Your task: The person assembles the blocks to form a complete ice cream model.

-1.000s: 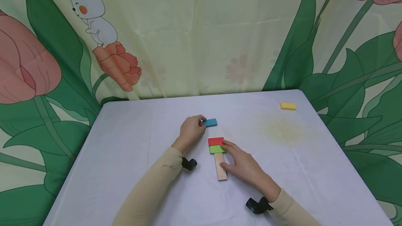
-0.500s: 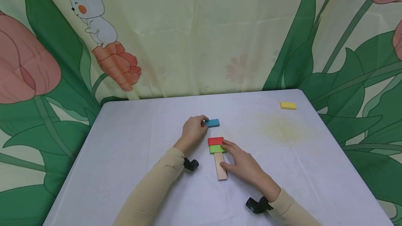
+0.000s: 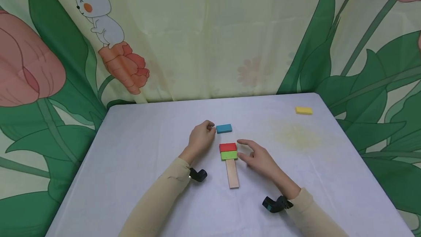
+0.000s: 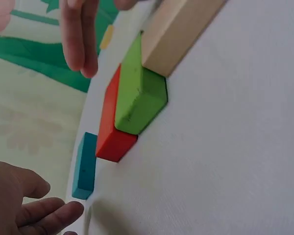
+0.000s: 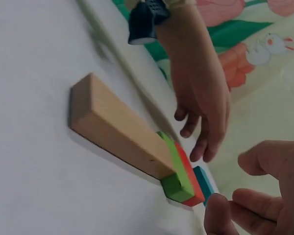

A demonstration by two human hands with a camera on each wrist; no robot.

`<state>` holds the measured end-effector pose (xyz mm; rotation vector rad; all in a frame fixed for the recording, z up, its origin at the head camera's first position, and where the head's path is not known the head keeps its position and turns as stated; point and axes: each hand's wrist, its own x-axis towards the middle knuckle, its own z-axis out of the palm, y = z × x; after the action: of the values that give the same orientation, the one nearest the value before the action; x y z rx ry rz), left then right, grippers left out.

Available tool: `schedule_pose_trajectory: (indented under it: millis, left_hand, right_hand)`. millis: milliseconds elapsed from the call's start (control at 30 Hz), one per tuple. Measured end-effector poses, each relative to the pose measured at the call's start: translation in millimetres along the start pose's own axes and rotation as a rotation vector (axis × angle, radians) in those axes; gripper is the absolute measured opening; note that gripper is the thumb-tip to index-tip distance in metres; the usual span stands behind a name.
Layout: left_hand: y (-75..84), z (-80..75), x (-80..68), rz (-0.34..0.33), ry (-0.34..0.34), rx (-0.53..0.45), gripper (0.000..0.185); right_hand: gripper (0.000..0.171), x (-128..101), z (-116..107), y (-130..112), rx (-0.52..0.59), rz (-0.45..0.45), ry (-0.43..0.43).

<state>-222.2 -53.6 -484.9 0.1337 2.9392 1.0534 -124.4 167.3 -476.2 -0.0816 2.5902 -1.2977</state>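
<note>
A blue block [image 3: 224,128] lies flat on the white table [image 3: 138,149]. My left hand [image 3: 208,128] rests just left of it, fingers loosely curled and holding nothing; in the left wrist view the fingertips [image 4: 63,211] end right by the blue block [image 4: 84,166]. Nearer me, a red block [image 3: 228,147], a green block [image 3: 228,155] and a long wooden plank [image 3: 232,173] lie in a row, end to end. My right hand [image 3: 242,150] hovers just right of the red and green blocks, fingers spread, touching neither.
A yellow block [image 3: 303,111] lies alone near the table's far right corner. A flower-and-rabbit curtain [image 3: 210,36] hangs close behind the far edge. Black wrist cameras [image 3: 198,174] sit on both forearms.
The blue block has slid a little to the right and my left hand has let go of it. My right hand has lifted off the green block and the plank and opened.
</note>
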Motion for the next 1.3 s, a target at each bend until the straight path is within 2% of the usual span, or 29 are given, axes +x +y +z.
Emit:
schedule_pose_trajectory:
  millis: [133,333,633,867,967,1300]
  left_hand:
    - [4.0,-3.4,-5.0,-0.038,-0.015,-0.103,0.03]
    - [10.6,-6.7,-12.8,-0.091,-0.076,-0.222,0.036]
    - [9.1,-2.8,-17.6,-0.085,-0.125,-0.227,0.041]
    - [5.3,-2.0,-18.0,-0.096,-0.136,-0.244,0.041]
    - [3.9,-2.7,-17.9,-0.094,-0.146,-0.243,0.041]
    - [-0.7,-3.3,-19.5,-0.033,-0.144,-0.216,0.038]
  right_hand:
    - [0.051,19.6,-15.1,-2.2,0.085,0.055,-0.032]
    - [0.051,45.7,-20.8,-7.4,0.111,0.088,-0.065]
    - [0.057,63.0,-14.5,-11.7,0.121,0.147,-0.107]
    - [0.058,63.1,-11.8,-11.4,0.1,0.116,-0.159]
    - [0.058,62.3,-11.7,-11.6,0.098,0.123,-0.151]
    - [0.056,55.5,-12.9,-12.3,0.101,0.128,-0.159]
